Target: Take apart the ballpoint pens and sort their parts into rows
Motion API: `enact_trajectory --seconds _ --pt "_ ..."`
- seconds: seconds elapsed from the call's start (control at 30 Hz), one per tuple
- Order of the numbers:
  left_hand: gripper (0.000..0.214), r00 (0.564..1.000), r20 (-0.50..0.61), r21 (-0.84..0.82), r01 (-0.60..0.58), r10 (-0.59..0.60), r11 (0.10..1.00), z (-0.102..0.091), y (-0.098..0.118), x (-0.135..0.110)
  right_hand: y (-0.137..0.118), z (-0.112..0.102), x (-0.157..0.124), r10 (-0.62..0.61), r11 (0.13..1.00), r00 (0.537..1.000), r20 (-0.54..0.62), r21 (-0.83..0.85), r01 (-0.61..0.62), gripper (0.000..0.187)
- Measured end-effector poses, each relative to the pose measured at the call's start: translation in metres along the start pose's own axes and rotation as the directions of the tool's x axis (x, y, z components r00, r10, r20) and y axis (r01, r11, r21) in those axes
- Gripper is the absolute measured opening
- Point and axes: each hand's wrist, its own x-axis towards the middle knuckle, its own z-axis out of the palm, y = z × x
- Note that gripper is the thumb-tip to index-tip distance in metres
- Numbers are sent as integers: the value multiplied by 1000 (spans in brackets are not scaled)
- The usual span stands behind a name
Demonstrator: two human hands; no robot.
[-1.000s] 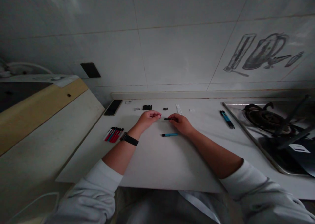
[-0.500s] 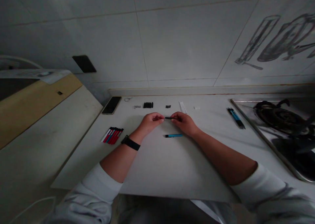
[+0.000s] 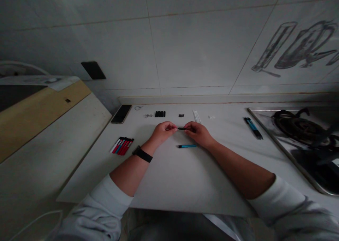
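Observation:
My right hand is closed in a pinch on a small black pen grip, which points left out of the fingertips. Facing it, my left hand has thumb and fingers pressed together just short of the grip's left end; whatever is between them is too small to make out. Below the fingers a blue pen barrel with a black end lies flat on the white countertop. Behind my hands lie a row of black grips, small springs, tiny dark parts, thin white refills and small clear pieces.
Red, blue and white pen barrels lie together at the left, near a phone. Blue-and-black pens rest at the right beside the gas stove. A tiled wall closes off the back.
Both hands keep nearly the same pose, and the black grip stays in the right fingertips. The whole view has shifted slightly.

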Motion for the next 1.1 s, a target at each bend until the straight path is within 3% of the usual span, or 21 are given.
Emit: enact_trajectory --seconds 0.47,0.7,0.83,0.93,1.1 --pt "17 1000 24 -42 12 -11 999 2 1 0 -3 0 -1 -32 996 998 -63 -89 27 19" --pt "15 1000 -3 -8 -25 25 1000 2 9 -3 -7 -4 -1 -33 974 999 -22 -223 27 30" --pt "17 999 -29 4 -41 42 999 3 9 -3 -9 -3 -3 -43 987 999 -12 -157 40 26" --pt "18 998 -43 10 -46 46 999 4 8 -3 -5 -1 -3 -60 993 998 -18 -105 58 34" --pt "16 997 -44 25 -60 62 998 5 8 -3 -3 -1 -2 -65 980 998 -18 -192 61 18"
